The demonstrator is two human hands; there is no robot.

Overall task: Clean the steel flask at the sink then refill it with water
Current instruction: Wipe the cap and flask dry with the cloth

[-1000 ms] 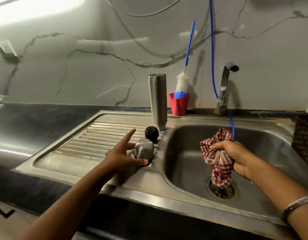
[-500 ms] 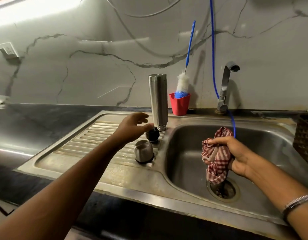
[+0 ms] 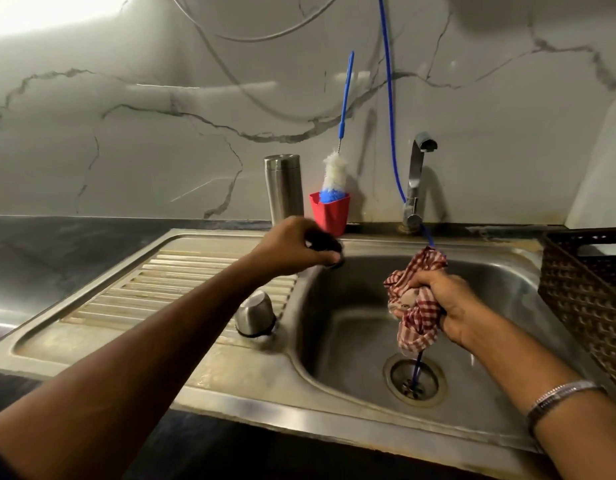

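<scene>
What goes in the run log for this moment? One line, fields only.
left hand: grips black stopper | right hand: grips checked cloth over sink | steel flask: upside down on drainboard | steel cup: inverted

The left hand point(image 3: 292, 245) covers the foot of the steel flask point(image 3: 284, 188) and most of the black stopper point(image 3: 329, 249) it grips, which is blurred. The right hand point(image 3: 441, 303) hides part of the bunched checked cloth point(image 3: 417, 306). The blue hose point(image 3: 389, 109) runs off the top edge and vanishes behind the cloth. The brown basket point(image 3: 586, 292) is cut by the right edge. Both forearms leave the near edge.
</scene>
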